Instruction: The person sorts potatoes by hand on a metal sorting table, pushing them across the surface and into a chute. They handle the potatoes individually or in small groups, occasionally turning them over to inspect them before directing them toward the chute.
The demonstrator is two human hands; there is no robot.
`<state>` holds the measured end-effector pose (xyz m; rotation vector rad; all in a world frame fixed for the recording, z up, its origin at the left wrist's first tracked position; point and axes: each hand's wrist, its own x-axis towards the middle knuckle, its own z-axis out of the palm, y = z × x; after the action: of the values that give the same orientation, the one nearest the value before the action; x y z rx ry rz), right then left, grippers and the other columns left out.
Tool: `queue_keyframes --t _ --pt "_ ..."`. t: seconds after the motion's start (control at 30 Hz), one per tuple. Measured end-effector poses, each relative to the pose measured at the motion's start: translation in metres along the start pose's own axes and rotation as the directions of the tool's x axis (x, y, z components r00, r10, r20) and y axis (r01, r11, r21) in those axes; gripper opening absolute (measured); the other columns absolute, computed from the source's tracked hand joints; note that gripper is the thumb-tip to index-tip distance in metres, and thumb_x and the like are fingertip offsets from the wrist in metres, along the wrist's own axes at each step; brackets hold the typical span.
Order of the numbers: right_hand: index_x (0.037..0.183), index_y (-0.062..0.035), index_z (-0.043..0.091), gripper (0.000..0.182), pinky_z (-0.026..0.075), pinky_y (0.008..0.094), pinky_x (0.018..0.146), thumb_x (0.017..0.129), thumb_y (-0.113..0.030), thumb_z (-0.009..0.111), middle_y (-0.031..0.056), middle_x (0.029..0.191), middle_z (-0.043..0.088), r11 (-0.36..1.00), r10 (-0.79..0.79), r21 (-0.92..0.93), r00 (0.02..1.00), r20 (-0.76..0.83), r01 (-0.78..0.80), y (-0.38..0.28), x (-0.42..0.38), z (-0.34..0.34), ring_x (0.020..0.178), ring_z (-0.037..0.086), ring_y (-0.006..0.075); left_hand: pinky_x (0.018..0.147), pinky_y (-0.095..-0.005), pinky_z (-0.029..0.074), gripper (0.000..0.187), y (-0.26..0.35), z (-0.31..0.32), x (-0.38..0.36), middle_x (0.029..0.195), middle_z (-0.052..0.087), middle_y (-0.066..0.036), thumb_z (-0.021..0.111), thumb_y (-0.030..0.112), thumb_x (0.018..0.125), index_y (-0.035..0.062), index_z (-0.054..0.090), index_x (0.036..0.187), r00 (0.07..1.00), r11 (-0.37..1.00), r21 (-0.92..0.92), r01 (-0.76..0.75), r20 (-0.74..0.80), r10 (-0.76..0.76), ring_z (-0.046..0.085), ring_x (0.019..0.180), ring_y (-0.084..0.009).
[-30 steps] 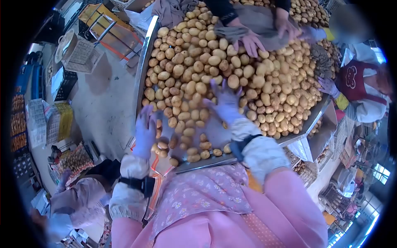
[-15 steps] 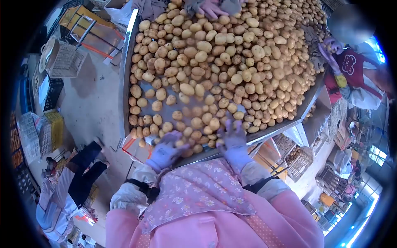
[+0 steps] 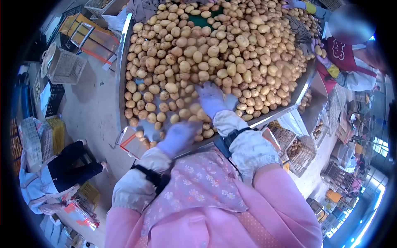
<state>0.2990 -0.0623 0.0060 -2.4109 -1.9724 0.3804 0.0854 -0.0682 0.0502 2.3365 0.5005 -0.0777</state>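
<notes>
Many round, yellow-brown potatoes [image 3: 198, 58] are heaped on a metal-edged sorting table [image 3: 122, 82] in front of me. My left hand [image 3: 178, 137], in a pale lilac glove, is low over the near edge beside a few loose potatoes; motion blur hides its fingers. Farther in, my right hand [image 3: 211, 100], gloved alike, lies palm down against the front of the heap with its fingers stretched out, touching potatoes. Around both hands, patches of the grey tabletop show between scattered potatoes.
At the right, a co-worker's gloved hand [image 3: 320, 53] holds potatoes; another gloved hand [image 3: 294, 4] is at the far edge. Crates [image 3: 301, 159] stand below the right side. A seated person [image 3: 62, 169] and a plastic basket [image 3: 66, 66] are on the left.
My right hand has moved forward and left into the potatoes. My left hand has shifted slightly. A green patch now shows at the far side, where gloved hands were.
</notes>
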Motion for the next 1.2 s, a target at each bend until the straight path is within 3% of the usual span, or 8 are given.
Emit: queue_keyframes --t 0.2,0.33,0.53,0.6,0.77,0.87,1.03,1.2 --pt "0.114 -0.016 0.069 0.026 0.055 0.0448 0.081 0.088 -0.018 0.066 0.0098 0.112 0.067 0.998 -0.037 -0.037 0.993 0.109 0.041 0.023 -0.025 -0.001 0.108 0.065 0.0263 0.086 -0.0459 0.052 0.037 0.011 0.024 0.009 0.115 0.065 -0.01 0.066 0.018 0.085 0.0125 0.067 0.121 0.995 0.99 0.139 -0.001 0.103 -0.013 0.065 0.104 -0.0325" --pt "0.124 -0.0107 0.068 0.04 0.05 0.0451 0.098 0.085 -0.02 0.072 0.0168 0.116 0.068 0.908 0.209 0.42 0.87 -0.447 -0.002 0.043 -0.135 -0.001 0.112 0.062 0.0376 0.084 -0.0473 0.05 0.033 -0.023 0.013 -0.034 0.102 0.066 -0.01 0.071 0.023 0.082 0.0129 0.067 0.113 0.994 0.976 0.19 -0.11 0.002 0.111 0.063 0.101 -0.0335" --pt "0.136 -0.0073 0.059 0.051 0.052 0.0445 0.098 0.089 -0.025 0.071 0.0197 0.13 0.062 0.758 0.517 0.357 0.836 0.182 -0.546 0.126 -0.331 -0.002 0.119 0.061 0.0381 0.087 -0.0496 0.045 0.029 -0.069 -0.017 -0.068 0.105 0.066 -0.011 0.068 0.024 0.085 0.0129 0.066 0.112 0.903 0.926 0.151 0.347 -0.322 -0.286 0.06 0.101 -0.0346" --pt "0.139 -0.0084 0.056 0.055 0.048 0.0469 0.104 0.089 -0.022 0.071 0.022 0.138 0.055 0.846 0.496 -0.126 0.852 -0.164 -0.517 0.136 -0.325 0.003 0.129 0.053 0.0405 0.095 -0.0534 0.042 0.036 -0.081 -0.033 -0.043 0.118 0.065 -0.014 0.065 0.029 0.089 0.0149 0.066 0.122 0.767 0.9 -0.062 0.432 -0.5 -0.403 0.058 0.111 -0.0376" --pt "0.144 -0.0185 0.053 0.059 0.034 0.0499 0.118 0.088 -0.027 0.07 0.0223 0.157 0.037 0.899 0.31 0.407 0.893 -0.327 -0.163 0.041 -0.126 -0.007 0.143 0.038 0.0433 0.119 -0.0605 0.024 0.064 -0.099 0.018 0.025 0.154 0.044 -0.021 0.068 0.036 0.088 0.0169 0.051 0.147 0.761 0.813 0.266 0.518 -0.576 -0.297 0.038 0.143 -0.0433" --pt "0.148 -0.0205 0.048 0.061 0.03 0.055 0.119 0.092 -0.038 0.064 0.0195 0.161 0.032 0.939 0.338 0.045 0.94 0.034 -0.34 -0.026 -0.086 -0.003 0.148 0.029 0.0415 0.12 -0.0613 0.024 0.063 -0.048 0.019 0.0 0.153 0.045 -0.019 0.069 0.032 0.086 0.0217 0.052 0.146 0.919 0.902 0.316 0.294 -0.353 -0.175 0.033 0.145 -0.0466" --pt "0.154 -0.0337 0.04 0.067 0.02 0.0648 0.12 0.093 -0.051 0.061 0.0129 0.166 0.026 0.983 -0.156 0.159 0.873 0.462 0.091 0.025 -0.055 -0.029 0.152 0.025 0.0353 0.116 -0.0578 0.032 0.055 -0.063 0.011 -0.089 0.148 0.049 -0.018 0.067 0.025 0.085 0.0185 0.06 0.139 0.931 0.929 0.225 0.295 -0.285 -0.227 0.041 0.138 -0.0463" --pt "0.153 -0.039 0.042 0.072 0.024 0.0646 0.118 0.087 -0.051 0.068 0.0233 0.162 0.026 0.987 -0.159 0.021 0.984 0.08 0.158 0.034 0.012 -0.031 0.15 0.028 0.0408 0.096 -0.05 0.049 0.044 -0.059 0.005 -0.058 0.136 0.059 -0.016 0.066 0.017 0.084 0.0134 0.066 0.128 0.888 0.93 0.024 0.366 -0.308 -0.341 0.059 0.119 -0.0371"
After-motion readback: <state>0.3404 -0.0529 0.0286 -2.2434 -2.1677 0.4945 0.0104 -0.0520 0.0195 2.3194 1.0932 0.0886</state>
